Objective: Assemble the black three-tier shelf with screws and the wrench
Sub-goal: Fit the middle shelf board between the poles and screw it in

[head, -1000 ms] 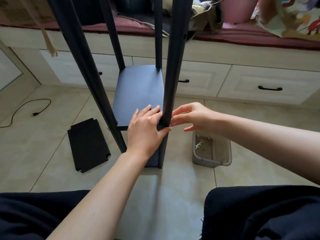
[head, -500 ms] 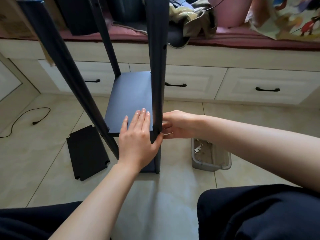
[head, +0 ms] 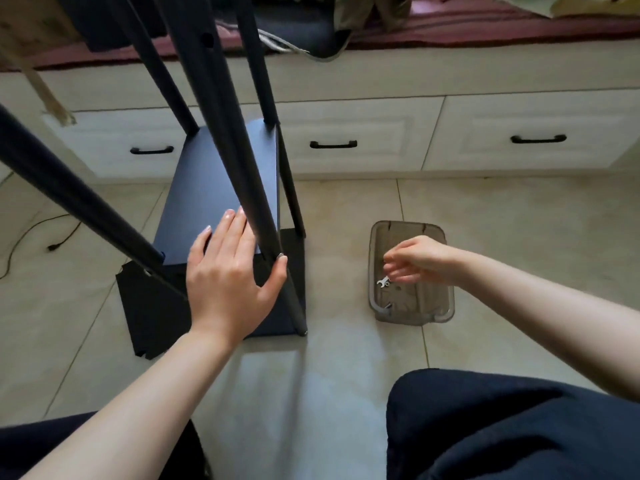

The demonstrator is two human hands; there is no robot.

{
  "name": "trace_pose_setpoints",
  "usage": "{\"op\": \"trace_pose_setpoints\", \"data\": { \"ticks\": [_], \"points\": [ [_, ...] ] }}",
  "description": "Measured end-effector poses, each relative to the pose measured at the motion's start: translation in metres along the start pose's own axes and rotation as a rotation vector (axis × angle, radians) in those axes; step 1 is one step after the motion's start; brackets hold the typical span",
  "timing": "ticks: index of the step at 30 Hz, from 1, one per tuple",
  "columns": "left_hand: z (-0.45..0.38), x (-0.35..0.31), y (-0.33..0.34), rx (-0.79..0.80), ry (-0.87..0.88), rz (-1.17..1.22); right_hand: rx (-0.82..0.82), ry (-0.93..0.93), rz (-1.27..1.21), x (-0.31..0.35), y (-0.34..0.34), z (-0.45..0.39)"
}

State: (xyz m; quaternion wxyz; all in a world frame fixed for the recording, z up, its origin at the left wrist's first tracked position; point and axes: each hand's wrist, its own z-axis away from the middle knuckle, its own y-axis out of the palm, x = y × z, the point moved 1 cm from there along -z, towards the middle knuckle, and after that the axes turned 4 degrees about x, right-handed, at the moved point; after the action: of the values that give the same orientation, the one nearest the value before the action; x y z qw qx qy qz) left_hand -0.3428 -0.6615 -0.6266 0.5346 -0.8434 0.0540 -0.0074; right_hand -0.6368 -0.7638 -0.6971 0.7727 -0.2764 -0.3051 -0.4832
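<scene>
I see the black shelf frame (head: 221,188) standing on the tiled floor (head: 346,358) at about 11 o'clock from me. Its four posts run with the long axis upward, and in my wide view they lean toward the top left edge. The near right post (head: 242,174) crosses the middle shelf board (head: 211,199), whose long axis goes away from me, toward 12 o'clock and the white drawers (head: 346,140).

My left hand (head: 228,275) lies flat on the near end of this board, fingers straight and together, with the thumb (head: 277,275) spread out and touching the near right post, just under a small silver screw head (head: 281,255). A loose black panel (head: 145,306) lies flat on the floor at 10 o'clock, partly under the frame.

At 2 o'clock stands a grey plastic tray (head: 446,306). My right hand (head: 415,259) hovers over it with fingers curled downward. A small silver wrench (head: 382,282) lies in the tray just under the fingertips; I cannot tell if the fingers already pinch it.

Half a second ago the right hand was at the post, beside the left hand; now it is well apart from it, above the tray. The left hand stays on the board.
</scene>
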Motion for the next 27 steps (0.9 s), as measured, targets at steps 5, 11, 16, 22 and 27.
{"op": "trace_pose_setpoints", "data": {
  "ticks": [5, 11, 16, 22, 27],
  "points": [
    [0.002, 0.003, 0.009, -0.109, 0.034, 0.000, -0.129, 0.050, 0.178, -0.049, -0.015, -0.047],
    [0.001, 0.003, 0.012, -0.143, 0.051, 0.014, -0.149, 0.024, 0.664, -0.078, -0.005, -0.091],
    [0.002, 0.002, 0.013, -0.164, 0.056, 0.011, -0.240, -0.076, 0.756, -0.095, -0.004, -0.123],
    [0.002, 0.001, 0.012, -0.156, 0.047, 0.013, -0.263, -0.124, 0.764, -0.105, -0.008, -0.139],
    [0.002, -0.001, 0.012, -0.174, 0.050, 0.020, -0.251, -0.135, 0.774, -0.109, -0.007, -0.144]
  ]
}}
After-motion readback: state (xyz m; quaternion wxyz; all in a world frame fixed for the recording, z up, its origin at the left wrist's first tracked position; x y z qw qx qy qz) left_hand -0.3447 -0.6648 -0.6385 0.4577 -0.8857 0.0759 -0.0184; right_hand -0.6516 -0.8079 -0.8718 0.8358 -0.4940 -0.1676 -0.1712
